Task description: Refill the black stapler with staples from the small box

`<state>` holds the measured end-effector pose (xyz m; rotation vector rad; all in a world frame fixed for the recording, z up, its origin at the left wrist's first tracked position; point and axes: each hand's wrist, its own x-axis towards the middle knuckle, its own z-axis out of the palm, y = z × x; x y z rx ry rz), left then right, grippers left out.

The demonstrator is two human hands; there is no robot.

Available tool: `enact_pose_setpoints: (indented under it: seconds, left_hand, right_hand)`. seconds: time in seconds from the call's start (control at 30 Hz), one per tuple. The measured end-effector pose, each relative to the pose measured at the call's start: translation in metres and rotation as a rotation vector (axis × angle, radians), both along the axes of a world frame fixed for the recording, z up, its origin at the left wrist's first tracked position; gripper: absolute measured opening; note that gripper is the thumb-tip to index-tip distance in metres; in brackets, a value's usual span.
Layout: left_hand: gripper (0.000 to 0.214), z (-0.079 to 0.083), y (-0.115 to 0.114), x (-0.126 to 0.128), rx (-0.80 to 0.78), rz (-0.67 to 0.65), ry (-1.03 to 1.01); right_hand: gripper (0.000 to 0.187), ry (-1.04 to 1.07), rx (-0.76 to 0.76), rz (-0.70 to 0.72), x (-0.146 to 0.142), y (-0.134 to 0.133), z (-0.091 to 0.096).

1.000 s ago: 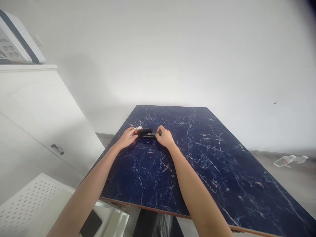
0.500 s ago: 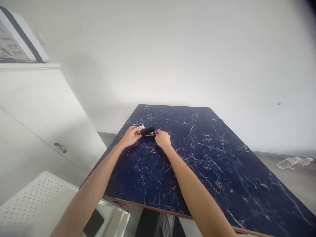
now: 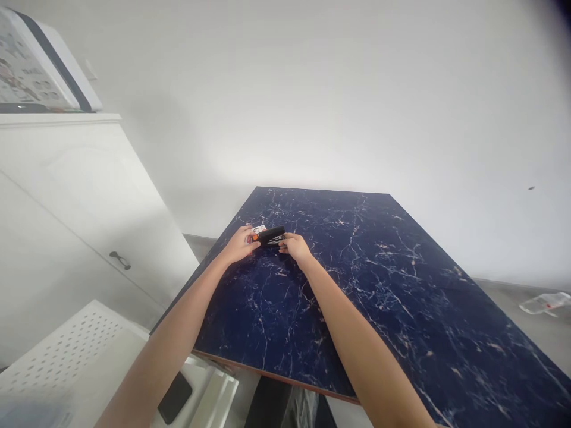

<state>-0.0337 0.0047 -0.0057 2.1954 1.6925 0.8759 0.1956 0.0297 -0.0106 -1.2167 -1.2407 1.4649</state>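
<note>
A person's two bare arms stretch forward from the near edge over a dark blue, white-veined marble-pattern surface [image 3: 357, 285]. Both hands meet at the far left part of that surface, around a small black stapler-like tool [image 3: 270, 233] with an orange end. The tool lies lengthwise from left to right, its black upper arm tilted up slightly above a silvery lower part.

The left hand [image 3: 241, 244] grips the tool's left, orange end, fingers curled around it. The right hand [image 3: 296, 247] is at the tool's right end, fingers pinched narrowly against the silvery part; the exact grip is too small to make out. A small white card or packet [image 3: 258, 228] with red print lies on the surface just behind the tool, partly hidden by it and by the left hand.

To the left of the surface stands a white cabinet [image 3: 66, 202] with a dark handle, and on top of it sits a white box [image 3: 40, 71] with a dark stripe. Near the lower left is a white perforated panel [image 3: 66, 356], and beside it a dark flat phone-like object [image 3: 175, 397]. A plain white wall [image 3: 334, 89] fills the far side. At the far right, a clear plastic bottle [image 3: 545, 302] lies on the grey floor.
</note>
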Motion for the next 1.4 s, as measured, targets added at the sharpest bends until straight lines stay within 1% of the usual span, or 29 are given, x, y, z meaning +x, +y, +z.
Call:
enact_pose_setpoints:
  seconds: [0.13, 0.3, 0.37, 0.47, 0.5, 0.57, 0.67, 0.7, 0.73, 0.8, 0.83, 0.87, 0.9, 0.93, 1.0, 1.07, 1.1, 1.13, 1.2, 1.3, 1.4]
  left_hand:
    - [0.034, -0.001, 0.002, 0.001, 0.017, -0.016, -0.033]
    - [0.038, 0.004, 0.000, 0.002, 0.013, -0.064, -0.027]
    - [0.038, 0.005, -0.001, 0.005, 0.029, -0.042, -0.003]
    - [0.036, 0.004, -0.004, 0.018, 0.073, 0.059, 0.041]
    - [0.035, 0.003, -0.004, 0.023, 0.086, 0.101, 0.051]
    - [0.035, 0.000, -0.006, 0.034, 0.103, 0.173, 0.061]
    - [0.034, -0.001, -0.007, 0.042, 0.099, 0.201, 0.040]
    - [0.034, 0.000, -0.007, 0.041, 0.086, 0.184, 0.016]
    - [0.035, 0.002, -0.008, 0.039, 0.068, 0.149, -0.009]
    - [0.038, 0.008, -0.010, 0.028, 0.031, 0.031, -0.018]
    - [0.045, 0.011, -0.011, 0.021, 0.016, -0.025, 0.010]
    - [0.054, 0.015, -0.012, 0.012, 0.003, -0.059, 0.056]
    - [0.062, 0.018, -0.013, 0.004, -0.016, -0.069, 0.107]
    - [0.065, 0.021, -0.013, -0.005, -0.039, -0.060, 0.152]
    - [0.060, 0.026, -0.014, -0.020, -0.079, -0.024, 0.200]
    - [0.054, 0.028, -0.014, -0.032, -0.079, -0.019, 0.205]
    - [0.053, 0.028, -0.014, -0.036, -0.064, -0.014, 0.202]
    - [0.051, 0.028, -0.013, -0.039, -0.047, 0.003, 0.201]
    - [0.047, 0.027, -0.013, -0.043, -0.037, 0.041, 0.222]
    - [0.040, 0.025, -0.013, -0.044, -0.056, 0.060, 0.284]
    - [0.044, 0.025, -0.014, -0.043, -0.089, 0.077, 0.253]
  right_hand:
    - [0.032, 0.129, -0.071, 0.037, 0.005, -0.002, 0.006]
    - [0.044, 0.216, -0.119, 0.102, 0.013, -0.001, 0.008]
    - [0.051, 0.202, -0.116, 0.073, 0.010, 0.000, 0.006]
    - [0.060, 0.154, -0.073, -0.065, -0.001, -0.005, 0.002]
    - [0.060, 0.126, -0.038, -0.118, -0.004, -0.008, 0.001]
    - [0.060, -0.008, 0.117, -0.184, -0.010, -0.016, -0.001]
    - [0.055, -0.332, 0.443, -0.168, -0.013, -0.029, 0.000]
    - [0.050, -0.423, 0.516, -0.160, -0.013, -0.033, 0.000]
    - [0.045, -0.482, 0.558, -0.158, -0.013, -0.036, 0.000]
    - [0.037, -0.561, 0.631, -0.154, -0.014, -0.040, 0.000]
    - [0.035, -0.590, 0.682, -0.142, -0.015, -0.042, 0.000]
    - [0.034, -0.614, 0.750, -0.113, -0.017, -0.044, -0.001]
    - [0.033, -0.637, 0.828, -0.070, -0.021, -0.046, -0.001]
    - [0.031, -0.659, 0.909, -0.012, -0.025, -0.047, -0.002]
    - [0.029, -0.692, 1.059, 0.134, -0.035, -0.047, -0.002]
    - [0.031, -0.712, 1.160, 0.274, -0.045, -0.044, -0.001]
    - [0.032, -0.722, 1.179, 0.306, -0.049, -0.042, 0.000]
    - [0.032, -0.735, 1.177, 0.305, -0.051, -0.040, 0.000]
    - [0.033, -0.762, 1.129, 0.218, -0.052, -0.037, 0.000]
    - [0.034, -0.753, 1.058, 0.036, -0.046, -0.038, -0.001]
    - [0.033, -0.734, 0.957, -0.145, -0.039, -0.042, -0.001]
